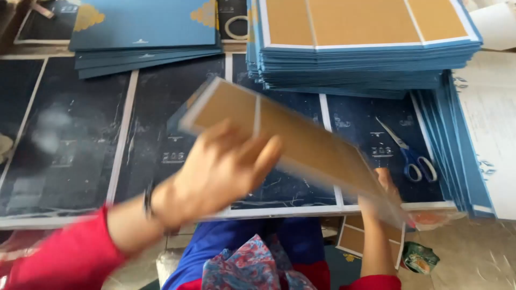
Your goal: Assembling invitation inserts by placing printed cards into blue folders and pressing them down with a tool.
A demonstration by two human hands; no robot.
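A flat card cover, brown on the side facing me with white strips and blue edges, is held tilted above the dark work surface. My left hand is blurred and rests on its near left part, fingers spread over the brown face. My right hand grips the cover's lower right end from beneath. A tall stack of the same covers stands at the back right, brown side up. A lower stack of blue covers lies at the back left.
Blue-handled scissors lie on the dark surface at the right. More blue covers lean fanned out along the right side beside a white sheet. A ring of tape sits at the back. Another brown cover lies on the floor below.
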